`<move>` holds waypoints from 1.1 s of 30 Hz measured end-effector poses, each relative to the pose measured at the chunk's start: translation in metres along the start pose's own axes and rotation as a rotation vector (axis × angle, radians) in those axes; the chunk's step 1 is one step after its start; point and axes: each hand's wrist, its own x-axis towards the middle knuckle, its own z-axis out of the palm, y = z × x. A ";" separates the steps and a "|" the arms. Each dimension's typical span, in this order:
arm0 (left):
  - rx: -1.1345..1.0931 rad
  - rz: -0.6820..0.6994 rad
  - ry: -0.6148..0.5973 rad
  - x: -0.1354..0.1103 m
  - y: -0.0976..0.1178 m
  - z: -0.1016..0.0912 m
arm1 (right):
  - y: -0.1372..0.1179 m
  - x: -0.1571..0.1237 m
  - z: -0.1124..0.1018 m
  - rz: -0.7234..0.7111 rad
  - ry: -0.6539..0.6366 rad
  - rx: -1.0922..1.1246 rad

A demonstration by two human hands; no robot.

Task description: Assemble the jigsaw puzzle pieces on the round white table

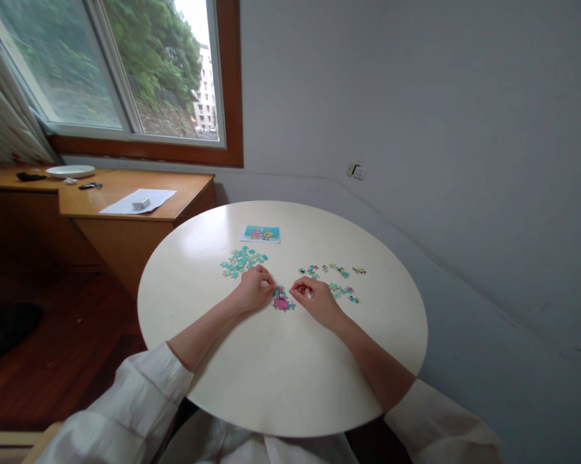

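A partly joined jigsaw puzzle [281, 299], pink with teal edges, lies flat on the round white table [290, 374] between my hands. My left hand [255, 288] is at its upper left edge, thumb and fingers pinched together. On the other side my right hand [316, 298] is also closed in a pinch, its fingertips just off the puzzle's upper right. Whatever either pinch holds is too small to make out. A heap of loose teal puzzle pieces [244, 261] lies beyond my left hand. More scattered pieces [341, 291] are past my right hand.
A small printed reference picture [262, 234] lies at the table's far side. Several yellowish and dark pieces [359, 270] are farther right. At left, a wooden desk [193, 193] carries paper [120, 205], a small white block [140, 203] and a white plate [71, 171].
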 end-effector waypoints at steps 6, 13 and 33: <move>0.003 0.008 -0.002 0.001 -0.003 0.002 | 0.003 0.000 0.002 -0.023 -0.054 -0.007; 0.008 0.021 0.011 0.001 -0.005 0.003 | 0.004 0.000 0.002 -0.031 -0.068 -0.017; 0.014 0.007 0.003 0.001 -0.003 0.002 | 0.005 0.000 0.002 -0.052 -0.103 -0.073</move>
